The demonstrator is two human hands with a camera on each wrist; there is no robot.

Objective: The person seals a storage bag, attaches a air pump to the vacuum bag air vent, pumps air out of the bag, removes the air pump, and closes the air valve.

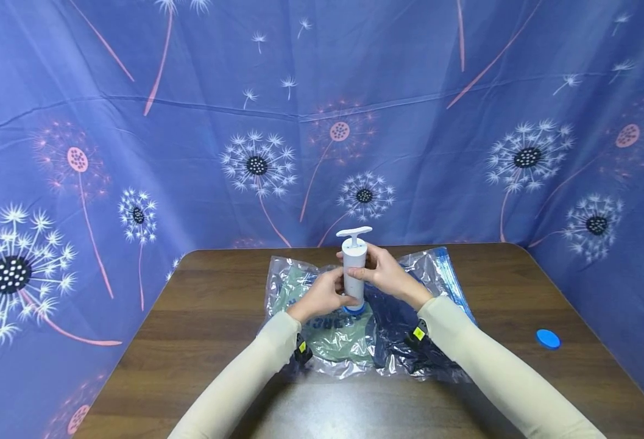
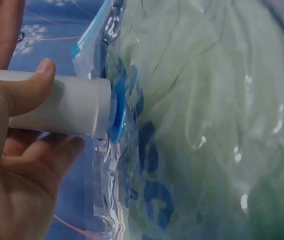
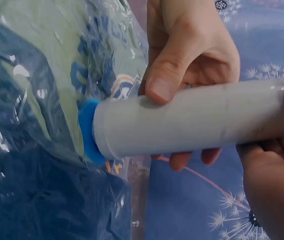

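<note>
A white hand pump (image 1: 354, 274) with a T-shaped handle (image 1: 354, 231) stands upright on the blue valve (image 1: 354, 310) of a clear vacuum storage bag (image 1: 343, 360). Low on the barrel, my left hand (image 1: 324, 296) grips the pump with thumb and fingers around it. Higher up, just under the top, my right hand (image 1: 384, 273) holds the barrel from the other side. Inside the bag lie green cloth (image 2: 217, 130) on the left and dark blue cloth (image 3: 27, 190) on the right. The pump's lower end meets the blue valve ring in both wrist views.
A round blue cap (image 1: 548, 339) lies on the brown wooden table (image 1: 201, 341), to the right of the bag. The bag's blue zip edge (image 1: 453, 280) is at its right side. Behind the table hangs a blue dandelion-print cloth (image 1: 431, 171).
</note>
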